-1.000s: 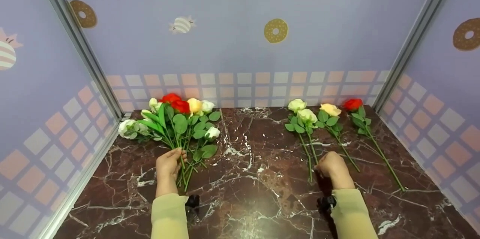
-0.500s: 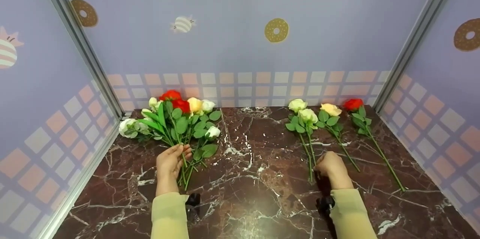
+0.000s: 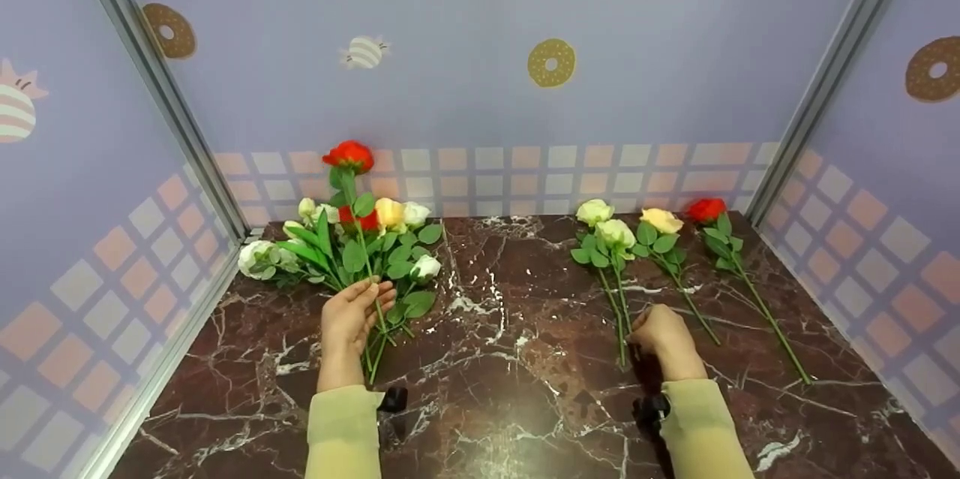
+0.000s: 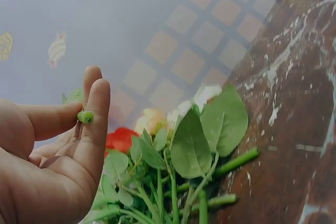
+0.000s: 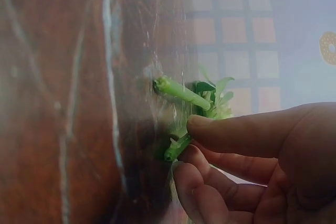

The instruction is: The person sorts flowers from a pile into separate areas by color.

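Observation:
My left hand (image 3: 351, 323) pinches the green stem of a red rose (image 3: 349, 155), its bloom raised above the bunch at the left. In the left wrist view the cut end of that stem (image 4: 85, 117) pokes out between thumb and fingers. Below it lies a mixed bunch with another red rose (image 3: 358, 218), a peach rose (image 3: 389, 213) and several white roses (image 3: 425, 266). At the right, my right hand (image 3: 664, 336) pinches the lower stem (image 5: 177, 148) of a pale green rose (image 3: 616, 233). A second pale green rose (image 3: 595, 210) lies beside it.
To the right of that hand lie a peach rose (image 3: 661, 221) and a single red rose (image 3: 707, 209). All rest on a dark marbled table (image 3: 480, 389). Patterned walls (image 3: 465, 88) enclose the back and both sides.
The left hand has drawn one red rose up out of the bunch, so its bloom now stands higher against the wall. That hand shifted slightly right. The right hand stays almost still.

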`<action>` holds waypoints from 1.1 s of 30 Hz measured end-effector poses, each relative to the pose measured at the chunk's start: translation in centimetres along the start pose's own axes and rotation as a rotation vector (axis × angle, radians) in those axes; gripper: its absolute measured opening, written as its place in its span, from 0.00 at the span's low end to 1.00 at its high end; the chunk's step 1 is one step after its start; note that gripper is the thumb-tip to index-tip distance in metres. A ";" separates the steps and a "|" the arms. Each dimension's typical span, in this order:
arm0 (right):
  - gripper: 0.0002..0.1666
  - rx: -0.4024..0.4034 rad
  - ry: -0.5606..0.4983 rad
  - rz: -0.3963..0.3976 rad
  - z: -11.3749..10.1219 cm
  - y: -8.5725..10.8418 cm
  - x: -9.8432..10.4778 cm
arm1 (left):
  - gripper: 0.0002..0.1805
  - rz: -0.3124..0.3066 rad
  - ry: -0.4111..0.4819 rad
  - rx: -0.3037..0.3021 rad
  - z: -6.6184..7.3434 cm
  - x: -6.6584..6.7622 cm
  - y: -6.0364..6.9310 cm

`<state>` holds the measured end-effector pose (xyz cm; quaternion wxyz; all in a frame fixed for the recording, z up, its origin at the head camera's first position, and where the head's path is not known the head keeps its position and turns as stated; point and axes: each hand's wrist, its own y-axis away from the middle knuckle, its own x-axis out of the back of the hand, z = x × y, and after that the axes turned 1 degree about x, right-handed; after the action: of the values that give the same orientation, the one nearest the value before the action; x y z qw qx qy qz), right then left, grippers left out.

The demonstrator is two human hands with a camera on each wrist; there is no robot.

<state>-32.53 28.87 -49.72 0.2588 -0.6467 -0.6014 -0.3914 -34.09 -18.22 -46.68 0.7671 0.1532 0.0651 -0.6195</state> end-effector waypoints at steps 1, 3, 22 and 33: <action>0.19 -0.004 -0.004 0.002 0.0 0.1 0.0 | 0.25 -0.007 0.010 -0.007 0.0 -0.2 0.0; 0.10 0.000 -0.003 0.014 0.1 0.2 0.1 | 0.24 -0.019 0.018 -0.020 0.0 -0.6 0.1; 0.10 0.245 -0.116 0.287 -6.1 2.3 -1.6 | 0.16 -0.197 0.104 -0.052 -1.0 -5.7 1.3; 0.05 0.421 -0.484 0.055 -11.3 5.0 -6.2 | 0.18 -0.324 0.060 0.018 -2.7 -9.9 3.1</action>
<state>-29.67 15.48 -47.80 0.2468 -0.6693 -0.6955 -0.0862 -33.01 -7.57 -45.90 0.6534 0.1658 0.1063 -0.7310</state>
